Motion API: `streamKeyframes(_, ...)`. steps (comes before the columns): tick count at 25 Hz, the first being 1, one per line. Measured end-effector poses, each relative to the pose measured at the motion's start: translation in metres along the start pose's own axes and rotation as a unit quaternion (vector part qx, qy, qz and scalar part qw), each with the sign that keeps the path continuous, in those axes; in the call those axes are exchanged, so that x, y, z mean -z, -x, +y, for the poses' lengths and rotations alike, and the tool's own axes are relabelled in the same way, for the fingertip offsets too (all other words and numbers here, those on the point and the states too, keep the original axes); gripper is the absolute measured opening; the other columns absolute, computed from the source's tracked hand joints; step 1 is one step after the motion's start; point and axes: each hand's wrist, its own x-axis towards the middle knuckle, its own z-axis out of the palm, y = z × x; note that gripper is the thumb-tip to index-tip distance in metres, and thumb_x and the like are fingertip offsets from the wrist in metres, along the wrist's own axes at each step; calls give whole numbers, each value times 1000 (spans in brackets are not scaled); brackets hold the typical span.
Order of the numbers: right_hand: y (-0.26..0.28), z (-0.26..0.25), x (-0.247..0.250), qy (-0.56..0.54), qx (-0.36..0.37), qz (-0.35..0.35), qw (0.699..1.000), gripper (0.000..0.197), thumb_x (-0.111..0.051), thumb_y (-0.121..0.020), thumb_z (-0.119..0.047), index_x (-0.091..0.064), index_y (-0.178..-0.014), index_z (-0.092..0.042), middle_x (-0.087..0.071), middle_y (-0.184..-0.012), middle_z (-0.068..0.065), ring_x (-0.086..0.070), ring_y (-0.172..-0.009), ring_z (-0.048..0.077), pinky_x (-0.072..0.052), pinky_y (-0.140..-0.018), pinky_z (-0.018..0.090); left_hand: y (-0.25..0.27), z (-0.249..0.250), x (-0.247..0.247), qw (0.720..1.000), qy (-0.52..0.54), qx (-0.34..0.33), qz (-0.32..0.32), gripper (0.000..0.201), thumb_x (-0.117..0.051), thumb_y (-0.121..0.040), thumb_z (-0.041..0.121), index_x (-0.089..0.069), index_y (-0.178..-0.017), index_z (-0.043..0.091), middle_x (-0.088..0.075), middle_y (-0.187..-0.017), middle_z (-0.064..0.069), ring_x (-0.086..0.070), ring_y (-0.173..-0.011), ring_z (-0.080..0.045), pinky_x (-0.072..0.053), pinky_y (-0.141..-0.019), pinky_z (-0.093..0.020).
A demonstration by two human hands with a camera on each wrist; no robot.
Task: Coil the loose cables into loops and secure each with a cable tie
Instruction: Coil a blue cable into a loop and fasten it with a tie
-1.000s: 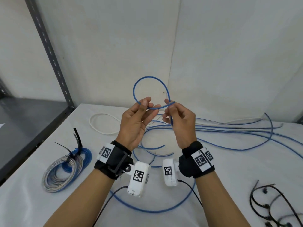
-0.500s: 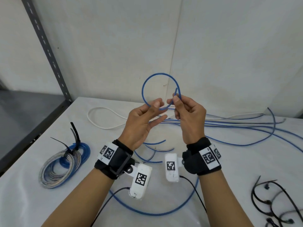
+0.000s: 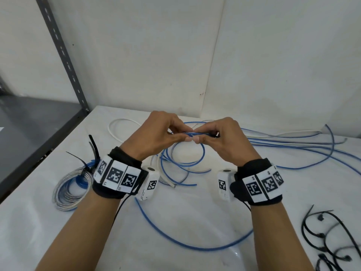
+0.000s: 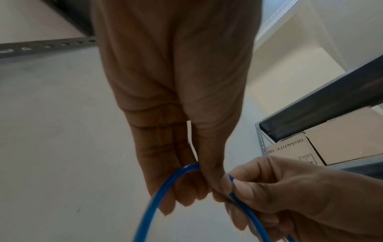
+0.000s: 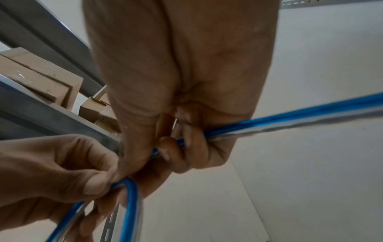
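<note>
A thin blue cable (image 3: 203, 153) is bent into a small loop that hangs below my two hands above the white table (image 3: 195, 216). My left hand (image 3: 185, 136) pinches the top of the loop, back of the hand up. My right hand (image 3: 197, 138) pinches the same spot from the other side, fingertips nearly touching the left's. In the left wrist view the blue cable (image 4: 157, 196) curves down from the left fingers (image 4: 186, 193). In the right wrist view the blue cable (image 5: 290, 114) runs through the curled right fingers (image 5: 186, 144) and off to the right.
A tied coil of grey and blue cable (image 3: 72, 184) with black ties lies at the left. Several loose black cable ties (image 3: 332, 237) lie at the right. Long blue strands (image 3: 293, 141) and a white cable (image 3: 121, 124) trail toward the wall. A grey shelf post (image 3: 62, 55) stands left.
Both hands have turned backs-up and come lower. The loop that stood above the fingers now hangs beneath them, and the fingertips have drawn closer together.
</note>
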Motion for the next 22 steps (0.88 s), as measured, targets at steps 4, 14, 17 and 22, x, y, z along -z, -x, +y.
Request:
streamKeyframes(4, 1, 0, -4, -27, -6, 24, 999, 11, -79, -88, -22, -80, -98, -26, -74, -72, -8, -59, -61, 6, -42, -59, 17, -3, 2, 0, 999, -32, 14, 38, 10, -82, -85, 24, -82, -95, 22, -76, -83, 8, -68, -77, 0, -48, -68, -9)
streamKeyframes(14, 4, -6, 4, -102, 52, 100, 988, 11, -82, -85, -19, -73, -91, -16, -75, -81, -7, -62, -66, 2, -43, -61, 17, -1, 12, 0, 983, 157, 59, 71, 15, -82, -85, 17, -81, -99, 11, -78, -80, -4, -74, -79, -30, -62, -82, -47)
streamKeyframes(17, 2, -2, 17, -71, 32, 69, 995, 11, -83, -84, -21, -74, -91, -19, -77, -81, -6, -62, -65, 0, -39, -62, 12, -2, 14, -13, 980, 167, 60, 93, 15, -82, -86, 17, -80, -99, 10, -78, -79, -7, -74, -77, -32, -61, -82, -50)
streamKeyframes(22, 11, 6, 22, -77, 41, 101, 991, 12, -77, -89, -17, -80, -101, -19, -76, -83, -5, -61, -68, 2, -43, -65, 17, -3, 12, -17, 971, 210, 76, 90, 16, -80, -87, 14, -78, -102, 8, -76, -86, -18, -73, -81, -36, -62, -83, -46)
